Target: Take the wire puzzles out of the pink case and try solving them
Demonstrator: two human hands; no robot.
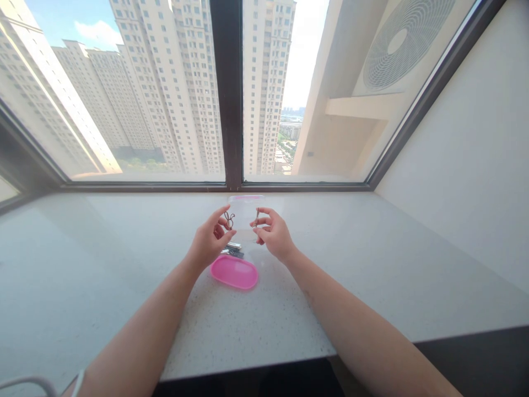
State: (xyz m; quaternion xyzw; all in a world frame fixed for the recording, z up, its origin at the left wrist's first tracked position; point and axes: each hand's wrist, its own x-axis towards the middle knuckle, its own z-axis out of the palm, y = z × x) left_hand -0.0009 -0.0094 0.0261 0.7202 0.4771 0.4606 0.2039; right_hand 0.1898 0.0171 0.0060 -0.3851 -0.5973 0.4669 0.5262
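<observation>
Near the frame's centre, the half-curled left hand (209,237) is pinching a brown, looped, wiry piece (230,220). The half-curled right hand (275,234) is pinching a slim, brownish piece (257,217) to its right.

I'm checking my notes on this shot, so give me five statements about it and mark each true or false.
1. The left hand holds a small dark looped piece. True.
2. The right hand lies flat on the counter. False: its fingers pinch a small thin piece.
3. The pink oval dish lies nearer the person than the small silvery and dark items. True.
4. The two hands are pressed together. False: there is a gap between them.
5. A round fan grille shows beyond the glass at upper left. False: it is at upper right.
</observation>
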